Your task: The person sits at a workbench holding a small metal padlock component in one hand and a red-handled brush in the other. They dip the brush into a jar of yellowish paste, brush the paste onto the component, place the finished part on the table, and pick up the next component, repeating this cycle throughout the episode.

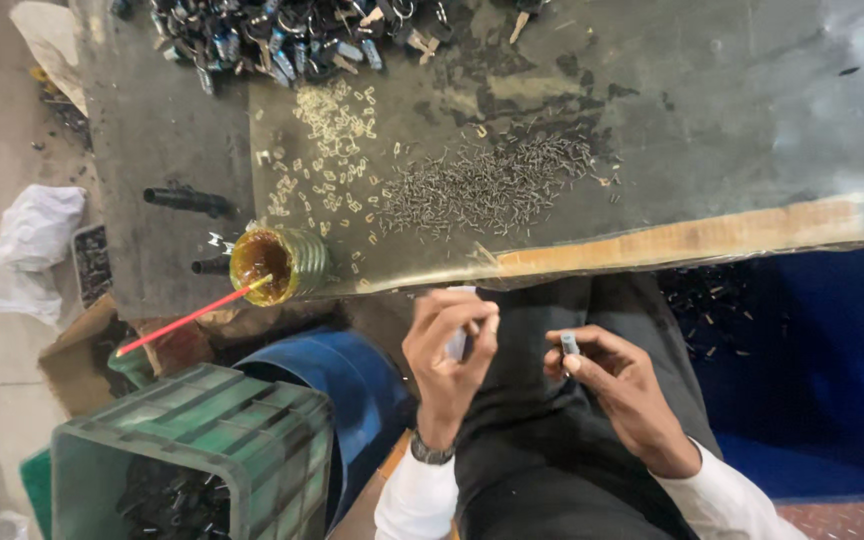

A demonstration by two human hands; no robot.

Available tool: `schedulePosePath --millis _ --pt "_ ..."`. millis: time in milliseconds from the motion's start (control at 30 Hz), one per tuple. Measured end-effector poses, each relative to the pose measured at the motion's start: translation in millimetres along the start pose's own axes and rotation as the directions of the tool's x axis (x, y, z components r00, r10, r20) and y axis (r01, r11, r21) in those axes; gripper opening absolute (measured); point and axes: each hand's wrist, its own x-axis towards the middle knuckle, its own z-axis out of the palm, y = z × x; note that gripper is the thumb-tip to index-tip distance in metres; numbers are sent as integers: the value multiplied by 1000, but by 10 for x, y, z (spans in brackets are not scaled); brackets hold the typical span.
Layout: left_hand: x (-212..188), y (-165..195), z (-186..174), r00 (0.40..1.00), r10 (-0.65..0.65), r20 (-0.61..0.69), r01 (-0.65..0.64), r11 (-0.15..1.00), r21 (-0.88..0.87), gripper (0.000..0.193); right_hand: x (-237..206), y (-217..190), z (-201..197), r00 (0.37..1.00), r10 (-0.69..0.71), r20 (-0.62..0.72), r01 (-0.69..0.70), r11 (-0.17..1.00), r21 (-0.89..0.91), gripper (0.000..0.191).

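We held both hands low over our lap, just below the edge of the workbench (652, 240). Our right hand (617, 385) pinched a small grey metal piece (569, 344) between thumb and fingertips, its end standing up clear of the fingers. Our left hand (447, 345) was curled narrowly around a small pale part (459, 340); most of that part was hidden behind the fingers, so we could not tell its shape.

We judged the metal piece to be light, stiff and smooth, a thing that could slip from a loose pinch and be lost below. A hold across its lower sides, leaving the top free, looked the sound one, and that was how the right hand had it.

On the bench, a small ribbed jar (282, 262) stood near the front edge, holding an amber, sticky-looking liquid, and a red stick (192, 318) leaned out of its mouth toward the left. Beside the jar lay a scatter of small brass-coloured clips (330, 125), and to their right a heap of thin dark pins (487, 185). A pile of dark assembled parts (282, 35) lay along the far edge.

Below the bench, a green plastic crate (202, 440) held dark metal parts, and a blue tub (812, 380) on the right had a few dark bits in it.
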Motion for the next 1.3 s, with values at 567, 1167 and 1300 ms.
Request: schedulePosePath --millis 567,1167,1300 --pt "-205 -9 258 958 -166 232 225 940 -257 12 28 -7 71 999 -37 -32 42 983 180 19" --pt "-243 -32 363 965 -143 220 204 937 -284 13 21 -26 98 986 -153 -62 162 970 183 16" --pt "-248 -41 383 966 -155 209 210 939 -272 12 36 -28 89 985 -159 -61 167 973 162 16"
